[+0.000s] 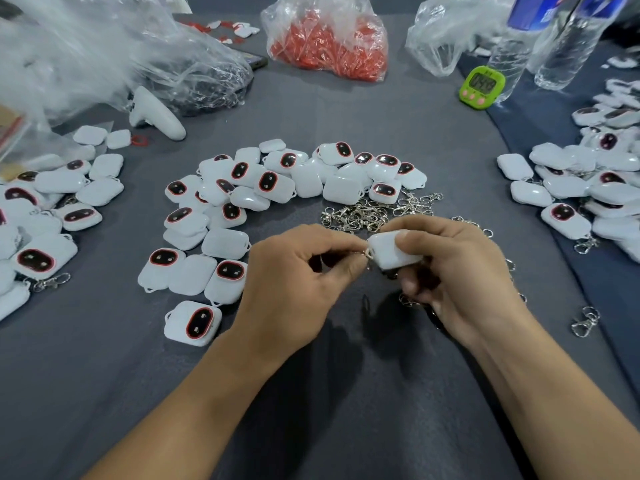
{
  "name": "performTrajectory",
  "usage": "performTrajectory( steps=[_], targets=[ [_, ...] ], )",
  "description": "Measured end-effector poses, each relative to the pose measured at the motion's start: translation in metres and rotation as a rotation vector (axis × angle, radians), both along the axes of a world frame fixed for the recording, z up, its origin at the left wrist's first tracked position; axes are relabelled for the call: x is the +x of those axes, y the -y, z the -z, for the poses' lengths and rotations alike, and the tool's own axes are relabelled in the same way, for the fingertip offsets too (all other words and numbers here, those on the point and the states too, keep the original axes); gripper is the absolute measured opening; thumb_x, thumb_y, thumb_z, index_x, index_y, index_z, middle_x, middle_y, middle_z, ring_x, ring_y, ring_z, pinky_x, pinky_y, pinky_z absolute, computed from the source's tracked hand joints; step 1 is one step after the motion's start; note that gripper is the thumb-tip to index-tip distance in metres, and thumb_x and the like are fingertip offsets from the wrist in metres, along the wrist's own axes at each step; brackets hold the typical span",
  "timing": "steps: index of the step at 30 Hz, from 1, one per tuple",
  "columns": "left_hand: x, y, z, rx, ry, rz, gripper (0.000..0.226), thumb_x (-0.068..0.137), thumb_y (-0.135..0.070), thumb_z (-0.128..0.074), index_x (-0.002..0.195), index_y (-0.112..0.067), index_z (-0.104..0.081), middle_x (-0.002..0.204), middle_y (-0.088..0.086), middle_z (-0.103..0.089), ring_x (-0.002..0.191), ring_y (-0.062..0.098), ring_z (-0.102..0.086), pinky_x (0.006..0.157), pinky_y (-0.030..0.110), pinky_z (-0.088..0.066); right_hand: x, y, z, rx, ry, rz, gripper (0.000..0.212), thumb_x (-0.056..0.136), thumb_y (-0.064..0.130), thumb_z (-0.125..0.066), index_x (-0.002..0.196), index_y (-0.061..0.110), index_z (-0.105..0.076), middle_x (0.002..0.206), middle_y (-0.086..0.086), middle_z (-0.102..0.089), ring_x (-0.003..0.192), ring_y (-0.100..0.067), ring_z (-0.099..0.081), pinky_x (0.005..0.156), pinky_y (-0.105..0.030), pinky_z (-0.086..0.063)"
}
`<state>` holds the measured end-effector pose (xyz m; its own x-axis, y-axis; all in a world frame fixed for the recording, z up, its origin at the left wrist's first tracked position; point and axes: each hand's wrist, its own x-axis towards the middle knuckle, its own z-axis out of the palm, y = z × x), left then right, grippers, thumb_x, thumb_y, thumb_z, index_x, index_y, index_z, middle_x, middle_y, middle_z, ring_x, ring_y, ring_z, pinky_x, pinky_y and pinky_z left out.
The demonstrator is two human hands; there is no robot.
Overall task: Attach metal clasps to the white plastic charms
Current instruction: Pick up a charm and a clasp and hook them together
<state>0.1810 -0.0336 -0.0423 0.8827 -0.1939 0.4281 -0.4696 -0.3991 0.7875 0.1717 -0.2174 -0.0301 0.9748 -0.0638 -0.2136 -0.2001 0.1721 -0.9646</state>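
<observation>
hands join a clasp to a charm above the desk

head view: the right hand (460,271) has its grip clenched round a white charm (388,251), thumb on top, held just above the grey desk (311,109). the left hand (301,282) pinches a small metal clasp (366,252) against the charm's corner loop; most of the clasp is hidden by the fingertips. a clasp pile (363,214) lies just behind the hands, with a charm heap (277,181) beyond it. more charms lie far left and far right, some with clasps on. a green timer (482,86), a red-filled bag (329,43) and bottles (568,46) stand at the back.
</observation>
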Motion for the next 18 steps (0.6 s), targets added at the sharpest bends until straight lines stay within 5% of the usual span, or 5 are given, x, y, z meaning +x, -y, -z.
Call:
performTrajectory(
  steps=[6,14,18],
  targets=[
    [-0.0016,0.0073,-0.0011,-0.147,-0.058,0.027,0.019,0.078,-0.013,-0.086,0.093,-0.023,-0.081,0.086,-0.016,-0.076,0.080,0.008,-0.071,0.074,0.016,-0.050,0.0006,0.0059,-0.0012,0.207,-0.075,-0.033,0.027,0.089,0.000,-0.053,0.081,0.010,-0.077,0.067,-0.017,-0.067,0.034,-0.013,-0.045,0.030,-0.016,-0.028],
    [-0.0002,0.0094,-0.0038,-0.267,-0.341,0.065,0.016,0.067,-0.041,-0.081,0.078,-0.029,-0.080,0.074,-0.008,-0.076,0.068,0.004,-0.069,0.066,0.014,-0.052,-0.0022,0.0041,-0.0002,0.195,-0.031,-0.056,0.026,0.088,0.001,-0.055,0.080,0.012,-0.077,0.069,-0.016,-0.066,0.035,-0.013,-0.043,0.032,-0.017,-0.026],
    [0.0020,0.0092,-0.0053,-0.329,-0.484,0.160,0.015,0.064,-0.036,-0.081,0.072,-0.024,-0.080,0.066,-0.007,-0.072,0.061,-0.001,-0.061,0.063,0.011,-0.048,-0.0064,0.0018,0.0001,0.166,-0.016,-0.024,0.025,0.089,0.002,-0.056,0.081,0.014,-0.077,0.064,-0.011,-0.066,0.034,-0.013,-0.041,0.034,-0.015,-0.025]
  ],
)
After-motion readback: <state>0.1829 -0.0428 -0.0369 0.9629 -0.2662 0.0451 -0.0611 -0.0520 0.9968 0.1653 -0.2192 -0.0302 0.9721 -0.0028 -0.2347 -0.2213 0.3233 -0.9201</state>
